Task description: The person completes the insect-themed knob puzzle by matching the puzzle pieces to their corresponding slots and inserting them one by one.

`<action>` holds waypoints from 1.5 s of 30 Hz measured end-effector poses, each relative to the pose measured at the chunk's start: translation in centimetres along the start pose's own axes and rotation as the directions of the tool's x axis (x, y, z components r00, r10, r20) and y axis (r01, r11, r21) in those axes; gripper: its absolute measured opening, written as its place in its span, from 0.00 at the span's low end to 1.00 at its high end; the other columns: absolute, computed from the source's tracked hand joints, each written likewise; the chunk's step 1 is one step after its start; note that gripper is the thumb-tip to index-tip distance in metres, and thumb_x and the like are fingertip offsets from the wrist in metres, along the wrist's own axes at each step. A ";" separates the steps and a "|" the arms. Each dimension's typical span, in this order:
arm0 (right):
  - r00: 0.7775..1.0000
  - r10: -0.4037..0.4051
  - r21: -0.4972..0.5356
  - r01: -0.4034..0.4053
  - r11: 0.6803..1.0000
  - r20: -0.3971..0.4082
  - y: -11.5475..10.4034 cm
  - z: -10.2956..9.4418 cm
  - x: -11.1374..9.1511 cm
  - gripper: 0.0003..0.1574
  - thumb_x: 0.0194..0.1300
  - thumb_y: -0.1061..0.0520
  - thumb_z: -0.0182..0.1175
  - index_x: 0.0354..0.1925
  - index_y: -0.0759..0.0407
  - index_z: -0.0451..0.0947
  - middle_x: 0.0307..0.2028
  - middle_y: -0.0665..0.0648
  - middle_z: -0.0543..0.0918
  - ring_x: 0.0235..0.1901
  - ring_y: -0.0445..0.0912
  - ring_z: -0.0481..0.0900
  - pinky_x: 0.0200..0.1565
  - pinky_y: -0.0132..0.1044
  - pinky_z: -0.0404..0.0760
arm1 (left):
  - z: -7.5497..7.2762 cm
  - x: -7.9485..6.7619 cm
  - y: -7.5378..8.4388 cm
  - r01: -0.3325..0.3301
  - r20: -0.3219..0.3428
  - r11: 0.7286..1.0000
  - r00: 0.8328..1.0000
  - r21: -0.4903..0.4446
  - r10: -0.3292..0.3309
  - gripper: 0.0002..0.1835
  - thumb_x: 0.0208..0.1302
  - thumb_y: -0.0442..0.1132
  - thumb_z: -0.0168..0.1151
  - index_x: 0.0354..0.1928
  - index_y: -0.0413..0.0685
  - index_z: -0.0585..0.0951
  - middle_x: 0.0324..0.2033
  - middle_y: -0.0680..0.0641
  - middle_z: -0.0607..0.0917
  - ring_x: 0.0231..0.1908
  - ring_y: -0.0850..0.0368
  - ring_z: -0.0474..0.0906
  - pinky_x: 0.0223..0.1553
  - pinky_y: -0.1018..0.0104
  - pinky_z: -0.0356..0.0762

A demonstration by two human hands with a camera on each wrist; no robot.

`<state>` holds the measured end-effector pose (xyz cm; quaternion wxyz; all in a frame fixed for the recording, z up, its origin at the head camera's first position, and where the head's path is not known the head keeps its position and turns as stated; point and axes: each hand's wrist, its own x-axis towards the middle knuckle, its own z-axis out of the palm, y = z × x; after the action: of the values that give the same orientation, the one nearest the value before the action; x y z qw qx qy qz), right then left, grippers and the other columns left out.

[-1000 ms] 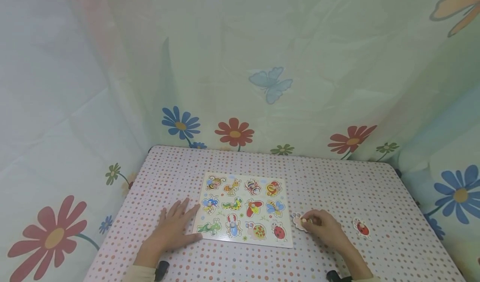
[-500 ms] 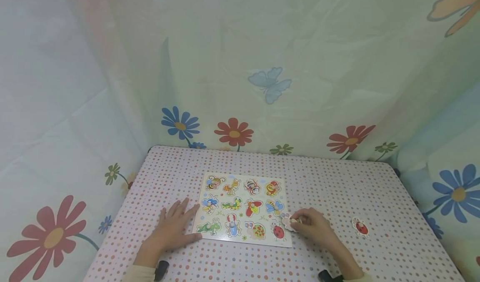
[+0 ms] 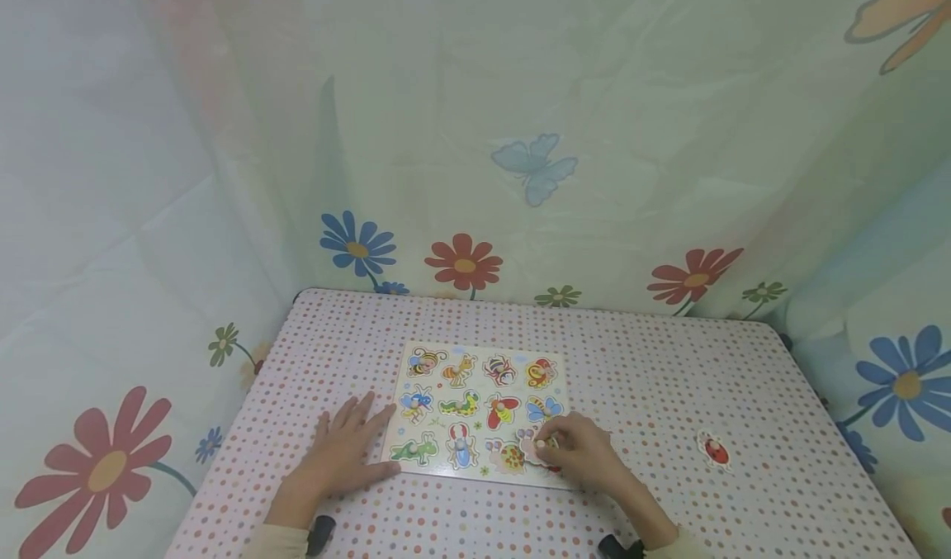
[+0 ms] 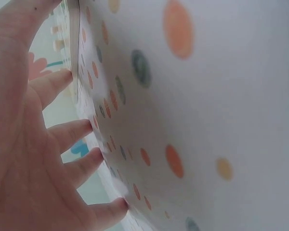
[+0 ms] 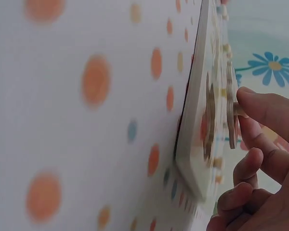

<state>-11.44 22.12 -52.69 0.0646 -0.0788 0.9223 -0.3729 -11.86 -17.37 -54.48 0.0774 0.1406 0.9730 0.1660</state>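
Observation:
A cream wooden peg puzzle board [image 3: 475, 386] with insect pictures lies on the table. My left hand [image 3: 343, 452] rests at its left edge with fingers spread; in the left wrist view the fingertips touch the board's side and the tablecloth. Over the board's lower right, my right hand [image 3: 583, 452] pinches the knob of a snail puzzle piece [image 3: 528, 445] between thumb and finger. The right wrist view shows this piece [image 5: 230, 106] edge-on, raised off the board. It and the hand partly hide the printed ladybug spot beneath. The snail picture [image 3: 511, 457] lies just left of it.
A loose ladybug piece [image 3: 715, 451] lies on the table to the right of the board. The dotted tablecloth [image 3: 654, 377] covers the table, whose back edge meets a flowered fabric backdrop [image 3: 475, 130].
My right hand has carried the snail piece leftward, from beside the board's right edge to over its lower right part. The left hand has stayed in place.

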 end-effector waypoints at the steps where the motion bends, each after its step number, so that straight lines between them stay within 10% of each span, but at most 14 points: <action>1: 1.000 -0.026 -0.003 0.026 1.000 0.002 -0.2 0.2 0.1 0.09 0.54 0.55 0.75 0.32 0.44 0.84 0.25 0.46 0.71 0.27 0.43 0.67 0.30 0.36 0.66 | 0.0 0.0 0.0 0.004 0.004 1.000 1.000 0.000 -0.004 0.52 0.51 0.76 0.63 0.76 0.64 0.64 0.77 0.42 0.53 0.75 0.36 0.46 0.67 0.26 0.37; 8: 0.985 -0.171 -0.006 0.171 0.985 0.025 -1.2 1.5 0.5 0.09 0.54 0.58 0.74 0.31 0.46 0.84 0.20 0.43 0.71 0.25 0.41 0.68 0.30 0.37 0.66 | 0.1 0.1 -0.1 0.003 0.009 1.000 1.000 -0.003 -0.003 0.52 0.51 0.76 0.62 0.76 0.63 0.63 0.77 0.42 0.53 0.75 0.36 0.46 0.67 0.26 0.36; 17: 0.998 -0.053 -0.090 0.056 0.994 0.027 -2.5 3.0 0.9 0.10 0.52 0.52 0.74 0.29 0.39 0.82 0.22 0.43 0.69 0.26 0.41 0.65 0.36 0.41 0.59 | 0.0 0.2 -0.1 0.000 0.014 1.000 1.000 0.006 0.000 0.52 0.52 0.77 0.61 0.76 0.64 0.63 0.78 0.42 0.52 0.75 0.36 0.45 0.67 0.26 0.36; 45: 0.998 -0.060 -0.152 0.063 0.986 0.025 -2.9 3.8 0.9 0.09 0.52 0.51 0.75 0.28 0.40 0.82 0.22 0.44 0.69 0.26 0.41 0.64 0.35 0.41 0.58 | 0.1 0.0 0.0 0.009 0.001 1.000 1.000 0.002 -0.009 0.52 0.51 0.76 0.62 0.76 0.64 0.64 0.77 0.43 0.53 0.75 0.37 0.47 0.68 0.26 0.37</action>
<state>-11.39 17.29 -53.41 0.0561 -0.1156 0.9445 -0.3022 -11.80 -17.31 -54.57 0.0783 0.1364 0.9738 0.1644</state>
